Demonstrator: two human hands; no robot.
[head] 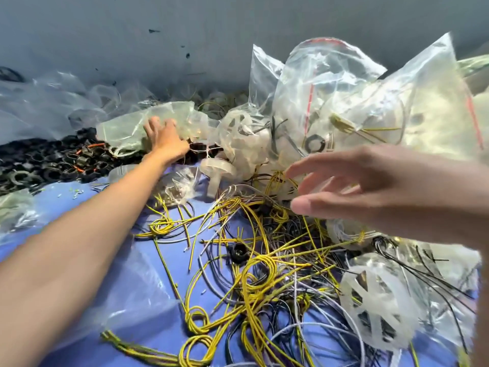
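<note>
Sorting barely begun: my left hand (164,139), fingers wide, touches the bag (123,128) at eleven o'clock; right hand (375,192) wide, empty; wires (254,263) tangled.

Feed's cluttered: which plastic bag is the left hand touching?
The flat greenish bag under the left hand; the red-striped bags stand upright further right.

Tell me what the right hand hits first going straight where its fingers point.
Probably the yellow wire loop just beyond the right hand, though the hand may be above it; depth is unclear.
</note>
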